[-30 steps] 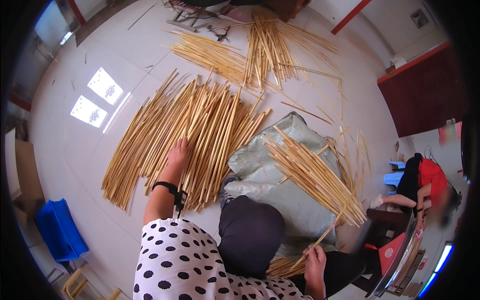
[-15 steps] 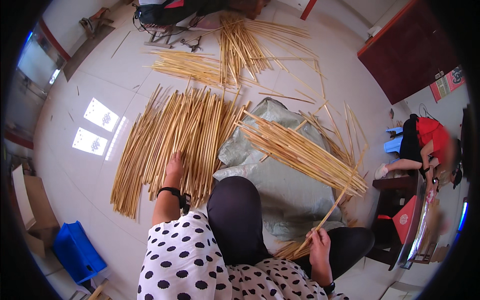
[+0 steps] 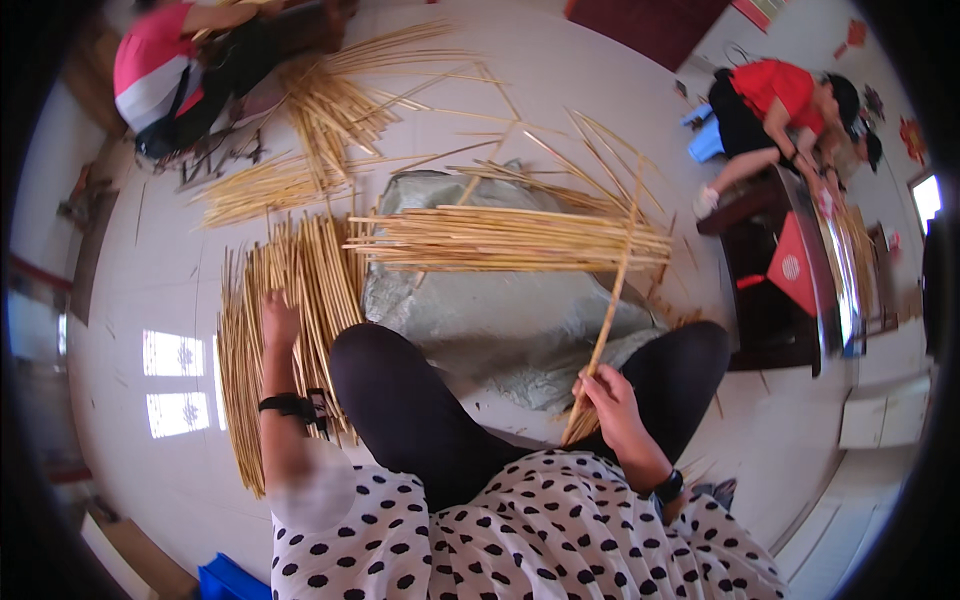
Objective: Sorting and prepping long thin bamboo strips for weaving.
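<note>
My left hand [image 3: 281, 320] is over a broad row of straw-coloured cane sticks [image 3: 322, 265] on the floor at the left. Its fingers point away from me, slightly apart, and nothing shows in them. Between the thumb and fingers of my right hand [image 3: 612, 405], near my right knee, is a single long cane stick [image 3: 613, 310]. That stick slants up and away, and its far part crosses a loose bundle of cane sticks [image 3: 500, 238]. The bundle lies crosswise on a grey-green plastic sack [image 3: 480, 320] in front of my legs.
More cane sticks [image 3: 330, 120] lie fanned out at the far left, near a seated person in pink and white [image 3: 160, 70]. Another person in red [image 3: 775, 95] bends over a dark table [image 3: 775, 320] at the right. Part of a blue bin [image 3: 232, 580] shows at the lower left.
My view has swung to the right, so the sticks and sack appear further left. My left hand is still over the row, and my right hand still grips the single stick.
</note>
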The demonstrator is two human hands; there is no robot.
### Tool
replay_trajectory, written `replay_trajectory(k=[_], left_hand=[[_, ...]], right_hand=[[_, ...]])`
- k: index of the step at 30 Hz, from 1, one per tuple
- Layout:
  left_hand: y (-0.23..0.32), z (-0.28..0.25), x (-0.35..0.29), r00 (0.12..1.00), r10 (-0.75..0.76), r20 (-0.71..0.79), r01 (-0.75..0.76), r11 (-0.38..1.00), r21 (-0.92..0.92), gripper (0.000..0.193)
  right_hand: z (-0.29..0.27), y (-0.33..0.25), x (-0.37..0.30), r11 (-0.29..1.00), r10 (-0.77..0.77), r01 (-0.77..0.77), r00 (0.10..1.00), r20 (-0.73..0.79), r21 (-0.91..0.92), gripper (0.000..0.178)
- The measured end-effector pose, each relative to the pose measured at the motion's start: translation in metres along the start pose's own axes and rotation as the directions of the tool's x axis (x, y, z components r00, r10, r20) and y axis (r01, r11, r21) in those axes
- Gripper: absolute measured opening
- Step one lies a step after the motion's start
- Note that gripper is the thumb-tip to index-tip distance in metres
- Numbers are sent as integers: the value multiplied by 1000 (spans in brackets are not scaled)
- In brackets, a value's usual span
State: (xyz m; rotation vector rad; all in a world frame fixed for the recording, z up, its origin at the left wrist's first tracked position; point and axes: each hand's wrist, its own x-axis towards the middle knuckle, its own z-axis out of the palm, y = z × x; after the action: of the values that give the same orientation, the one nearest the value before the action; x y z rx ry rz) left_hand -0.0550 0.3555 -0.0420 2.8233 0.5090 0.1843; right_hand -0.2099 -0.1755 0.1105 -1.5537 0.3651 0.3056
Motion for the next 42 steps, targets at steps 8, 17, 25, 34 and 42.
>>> replay_trajectory(k=[8,17,25,34,42], left_hand=[[210,-192,-2,816,531,-227,-568,809,-152,37],[363,-118,-68,691,722,42,-549,561,-619,30],[357,26,-93,636,692,343,-719,692,-62,17],[369,37,-94,652,642,403,-703,711,4,19],[367,47,-95,625,689,367,-746,666,20,17]], right_hand=[[-17,1,-27,986,-34,26,998,45,162,14],[-28,1,-54,972,-82,54,990,114,229,15],[-37,11,-63,967,-54,34,996,73,252,14],[-44,19,-47,976,4,-8,1000,20,217,14],[-40,21,-34,970,30,-33,999,14,241,15]])
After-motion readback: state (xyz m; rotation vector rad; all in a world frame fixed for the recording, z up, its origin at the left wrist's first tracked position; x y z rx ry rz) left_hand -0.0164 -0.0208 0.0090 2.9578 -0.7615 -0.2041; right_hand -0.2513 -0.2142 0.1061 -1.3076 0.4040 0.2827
